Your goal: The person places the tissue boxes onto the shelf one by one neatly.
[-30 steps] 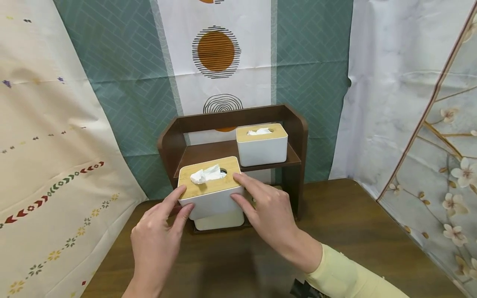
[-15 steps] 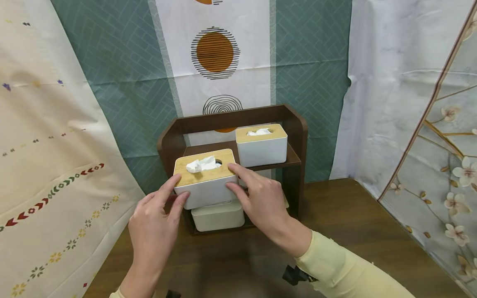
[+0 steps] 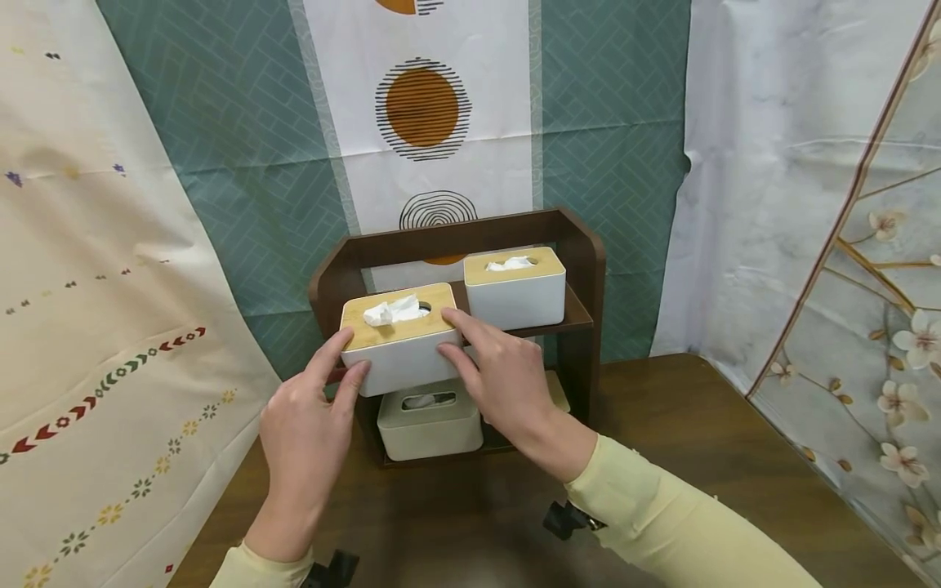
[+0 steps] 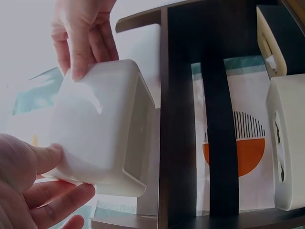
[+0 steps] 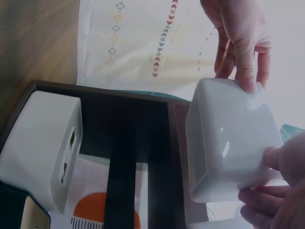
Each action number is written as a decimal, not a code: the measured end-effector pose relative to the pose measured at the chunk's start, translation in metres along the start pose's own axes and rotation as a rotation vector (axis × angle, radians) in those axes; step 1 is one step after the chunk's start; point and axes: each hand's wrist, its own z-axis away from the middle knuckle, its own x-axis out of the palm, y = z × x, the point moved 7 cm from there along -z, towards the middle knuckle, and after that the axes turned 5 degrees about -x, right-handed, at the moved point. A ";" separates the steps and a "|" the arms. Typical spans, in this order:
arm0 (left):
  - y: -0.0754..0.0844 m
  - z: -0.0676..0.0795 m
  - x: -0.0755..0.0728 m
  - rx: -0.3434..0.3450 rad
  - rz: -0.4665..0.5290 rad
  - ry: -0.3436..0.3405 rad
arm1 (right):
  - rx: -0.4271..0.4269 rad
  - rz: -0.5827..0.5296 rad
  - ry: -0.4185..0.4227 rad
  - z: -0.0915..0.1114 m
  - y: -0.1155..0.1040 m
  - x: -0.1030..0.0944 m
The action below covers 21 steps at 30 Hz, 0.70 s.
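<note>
A white tissue box [image 3: 403, 359] with a bamboo lid and a tissue poking from its slot is held up before the upper shelf's left half. My left hand [image 3: 312, 433] grips its left end, thumb on the front wall and fingers along the side. At its right end my right hand [image 3: 507, 380] grips the same way. The wrist views show the white box [image 4: 95, 124] slightly tilted, above the shelf board's level. A second white, bamboo-topped tissue box [image 3: 516, 298] stands on the upper shelf's right half. Below, a cream tissue box [image 3: 430, 429] sits on the lower shelf.
The dark brown two-tier shelf [image 3: 597, 327] stands at the back of the wooden table [image 3: 662, 457]. Its left side panel [image 3: 328, 282] rises close to the held box. Another box with a tan top [image 3: 556, 390] shows partly behind my right hand. Patterned cloths [image 3: 617, 180] hang around.
Both hands have raised the tissue box and moved it slightly left, toward the upper shelf. The cream tissue box's top and slot have come into view beneath it.
</note>
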 end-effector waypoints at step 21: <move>-0.014 -0.025 0.025 -0.055 -0.005 -0.042 | 0.059 0.066 -0.026 -0.021 0.011 0.024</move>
